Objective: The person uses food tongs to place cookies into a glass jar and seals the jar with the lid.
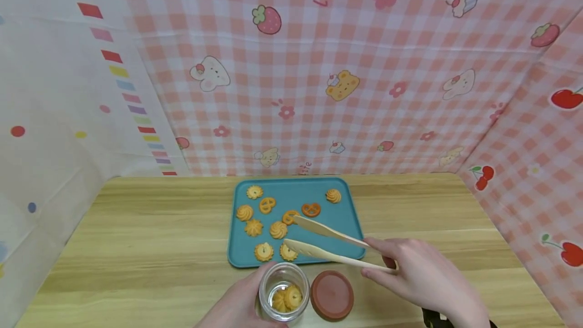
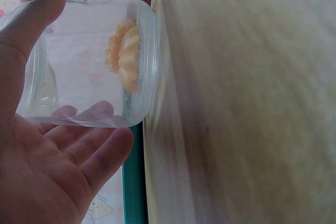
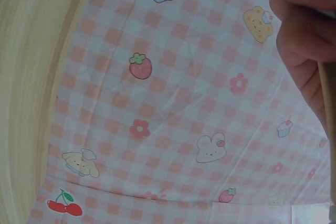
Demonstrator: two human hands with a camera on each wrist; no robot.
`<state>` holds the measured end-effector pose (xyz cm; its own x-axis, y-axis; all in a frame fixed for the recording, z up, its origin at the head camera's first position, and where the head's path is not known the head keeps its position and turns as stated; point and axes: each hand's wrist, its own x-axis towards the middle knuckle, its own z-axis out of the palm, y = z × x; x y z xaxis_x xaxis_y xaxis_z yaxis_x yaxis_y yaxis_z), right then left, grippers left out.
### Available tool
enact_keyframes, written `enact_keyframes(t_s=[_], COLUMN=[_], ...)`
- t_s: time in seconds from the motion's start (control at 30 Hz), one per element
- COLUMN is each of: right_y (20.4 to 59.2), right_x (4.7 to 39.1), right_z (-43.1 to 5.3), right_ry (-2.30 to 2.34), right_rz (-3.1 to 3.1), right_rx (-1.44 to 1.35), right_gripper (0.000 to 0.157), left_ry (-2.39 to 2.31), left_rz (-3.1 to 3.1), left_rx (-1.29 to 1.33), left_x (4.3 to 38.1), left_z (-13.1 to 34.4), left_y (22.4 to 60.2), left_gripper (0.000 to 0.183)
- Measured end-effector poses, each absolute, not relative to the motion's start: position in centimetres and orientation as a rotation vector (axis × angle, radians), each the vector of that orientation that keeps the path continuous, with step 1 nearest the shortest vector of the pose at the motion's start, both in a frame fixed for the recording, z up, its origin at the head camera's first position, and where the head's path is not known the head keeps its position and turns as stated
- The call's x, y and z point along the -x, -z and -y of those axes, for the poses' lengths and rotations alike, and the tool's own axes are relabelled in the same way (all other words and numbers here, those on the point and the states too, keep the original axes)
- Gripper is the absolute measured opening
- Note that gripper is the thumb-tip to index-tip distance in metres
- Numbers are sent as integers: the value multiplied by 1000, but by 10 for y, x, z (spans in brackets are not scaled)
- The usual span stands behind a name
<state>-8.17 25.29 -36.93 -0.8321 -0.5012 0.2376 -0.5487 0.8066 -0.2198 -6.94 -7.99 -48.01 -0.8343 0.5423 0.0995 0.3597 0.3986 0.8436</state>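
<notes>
My left hand [image 1: 239, 300] holds a clear glass jar [image 2: 79, 61] on the table at the tray's near edge, thumb on one side and fingers on the other. A few golden cookies [image 1: 293, 297] lie at its bottom. My right hand [image 1: 421, 275] grips pale tongs [image 1: 325, 229], their two arms spread apart above the blue tray [image 1: 291, 191]. One tip overlaps a pretzel [image 1: 289, 217], the other a round cookie [image 1: 288, 253]. Nothing sits between the tips. In the right wrist view, fingers [image 3: 304, 40] show at the edge, and most of the tongs is out of frame.
Several swirled and flower-shaped cookies [image 1: 279, 230] and another pretzel [image 1: 311, 210] are scattered over the tray. A reddish-brown lid [image 1: 332, 295] lies right of the jar on the wooden table [image 1: 150, 247]. Patterned cloth [image 1: 291, 90] hangs behind and along the sides.
</notes>
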Motion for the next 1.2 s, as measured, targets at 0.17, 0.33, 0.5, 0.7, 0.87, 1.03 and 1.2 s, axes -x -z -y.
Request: enact_keyframes(t_s=[0.17,0.33,0.5,0.7,0.87,1.03,1.2], right_y=[379,389,396,401,403,405,406], right_x=[89,95,98,98,98,99,99], right_z=[-249,-246,-242,-238,-236,-235,-234], right_ry=[-413,-378,-356,-343,-346,-351,-352], right_rz=[2874,2915,2964,2973,2958,2951,2964], right_rx=[-824,-845,-867,-877,-897,-909,-902], right_gripper=[43,39,44,44,42,40,39], left_ry=[-1407,-1399,-1398,-1396,-1398,-1397,-1411], left_rz=[-2452,-2459,-2461,-2466,-2443,-2438,-2430], left_rx=[-778,-795,-801,-792,-763,-756,-765], left_x=[69,69,69,69,69,69,70], left_z=[81,81,81,80,80,79,79], left_y=[479,479,478,479,479,479,480], left_gripper=[87,86,86,87,88,88,88])
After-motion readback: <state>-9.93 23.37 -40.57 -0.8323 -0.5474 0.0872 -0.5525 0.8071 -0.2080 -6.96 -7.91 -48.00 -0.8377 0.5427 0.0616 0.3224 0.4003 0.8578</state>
